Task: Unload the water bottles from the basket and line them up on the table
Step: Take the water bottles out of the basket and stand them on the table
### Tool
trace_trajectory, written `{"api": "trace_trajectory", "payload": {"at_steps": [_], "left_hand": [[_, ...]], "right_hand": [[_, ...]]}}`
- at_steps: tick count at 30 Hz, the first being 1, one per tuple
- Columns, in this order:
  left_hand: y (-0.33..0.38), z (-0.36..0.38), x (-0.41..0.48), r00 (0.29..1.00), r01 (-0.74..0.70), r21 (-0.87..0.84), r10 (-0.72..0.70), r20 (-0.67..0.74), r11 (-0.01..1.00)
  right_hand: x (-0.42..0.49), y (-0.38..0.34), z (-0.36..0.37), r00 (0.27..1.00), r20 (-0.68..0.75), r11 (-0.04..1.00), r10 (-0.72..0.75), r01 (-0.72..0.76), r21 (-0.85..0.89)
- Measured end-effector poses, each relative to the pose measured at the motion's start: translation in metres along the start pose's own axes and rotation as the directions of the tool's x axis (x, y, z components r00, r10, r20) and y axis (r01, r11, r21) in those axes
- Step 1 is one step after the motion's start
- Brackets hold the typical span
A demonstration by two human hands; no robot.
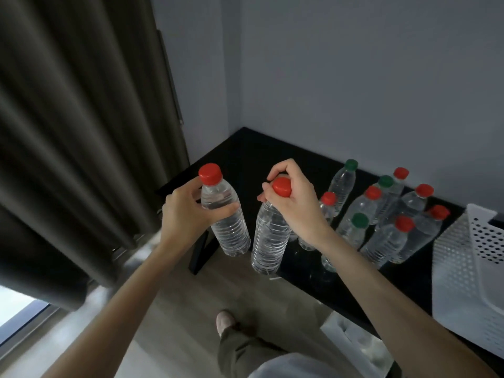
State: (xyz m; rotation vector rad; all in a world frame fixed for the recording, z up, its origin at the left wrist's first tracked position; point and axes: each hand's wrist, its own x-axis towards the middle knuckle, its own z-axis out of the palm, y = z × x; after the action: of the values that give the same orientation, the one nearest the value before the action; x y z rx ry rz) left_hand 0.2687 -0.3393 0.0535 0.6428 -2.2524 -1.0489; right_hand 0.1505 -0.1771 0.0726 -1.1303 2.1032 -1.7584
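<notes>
My left hand (184,211) grips a clear red-capped water bottle (226,222) around its shoulder, held in the air above the black table's left end. My right hand (293,203) holds a second red-capped bottle (270,241) by its neck and cap, just to the right of the first. Both bottles hang roughly upright, slightly tilted, over the table's (253,156) near edge. Several more bottles (381,230) with red or green caps stand grouped on the table to the right. The white perforated basket (463,268) stands at the right edge; its inside is hidden.
A dark curtain (81,132) hangs at the left beside a window. The grey wall corner sits behind the table. Wooden floor, my leg and shoe (225,320) are below, and a white box (354,342) lies under the table.
</notes>
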Motion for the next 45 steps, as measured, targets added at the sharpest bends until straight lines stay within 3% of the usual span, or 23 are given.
{"api": "trace_trajectory", "payload": {"at_steps": [7,13,19,26,35,38,42,45], "left_hand": [[-0.073,0.002,0.107,0.997,0.028,-0.005,-0.028,0.066,1.0],[-0.124,0.014,0.205,0.986,-0.031,0.024,0.027,0.162,0.999],[-0.167,0.038,0.284,0.962,-0.052,-0.013,0.053,0.268,0.999],[-0.2,0.079,0.343,0.91,-0.025,-0.048,0.042,0.412,0.999],[-0.245,0.117,0.38,0.786,0.026,-0.128,0.059,0.616,0.991],[-0.256,0.121,0.389,0.751,0.046,-0.16,0.071,0.657,0.986],[-0.256,0.12,0.395,0.654,0.004,-0.199,0.148,0.742,0.98],[-0.258,0.125,0.392,0.637,0.006,-0.226,0.171,0.752,0.974]], "right_hand": [[0.093,0.06,0.051,0.998,-0.02,0.997,0.055,-0.054,0.047],[0.17,0.107,0.082,0.99,-0.057,0.991,0.132,-0.132,-0.001],[0.226,0.151,0.102,0.926,-0.301,0.973,0.228,-0.229,0.034],[0.267,0.186,0.109,0.837,-0.455,0.942,0.305,-0.336,0.013],[0.273,0.208,0.114,0.745,-0.557,0.889,0.367,-0.457,-0.027],[0.273,0.211,0.117,0.747,-0.526,0.873,0.407,-0.487,-0.016],[0.261,0.223,0.119,0.734,-0.492,0.82,0.469,-0.568,-0.065],[0.254,0.226,0.124,0.717,-0.478,0.783,0.507,-0.615,-0.092]]}}
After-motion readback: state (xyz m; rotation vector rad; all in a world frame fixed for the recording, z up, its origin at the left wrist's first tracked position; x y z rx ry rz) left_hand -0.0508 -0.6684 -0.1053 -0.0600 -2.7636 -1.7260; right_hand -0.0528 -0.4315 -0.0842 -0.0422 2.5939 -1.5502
